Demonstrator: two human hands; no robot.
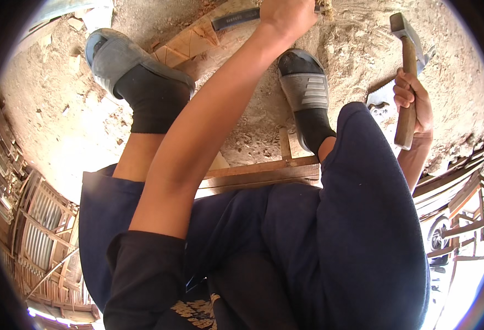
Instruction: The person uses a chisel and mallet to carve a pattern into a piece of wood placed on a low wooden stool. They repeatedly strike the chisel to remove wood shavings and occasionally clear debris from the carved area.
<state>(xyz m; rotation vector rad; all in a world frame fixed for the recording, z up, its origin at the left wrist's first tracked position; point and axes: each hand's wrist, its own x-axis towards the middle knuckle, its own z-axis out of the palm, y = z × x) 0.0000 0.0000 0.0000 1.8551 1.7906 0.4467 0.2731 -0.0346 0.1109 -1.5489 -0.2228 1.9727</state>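
At the right, my right hand (415, 96) is wrapped round the wooden handle of a hammer (408, 52), its metal head up and away from me. My left arm reaches across to the top edge, where my left hand (289, 19) is closed over a black, slightly curved strip (236, 18). The strip shows on the left of the hand, and a dark end pokes out on its right beside some frayed fibre. My left fingertips are partly cut off by the frame. A pale wooden board (192, 43) with dark lines lies on the ground under the strip.
My feet in grey slide sandals (305, 91) and black socks stand on dirt ground. A wooden plank (264, 170) lies between my legs. Behind the right hand is a pale metallic object (382, 98), only partly visible. Stacked timber (456, 181) and a wheel (438, 234) are at the right.
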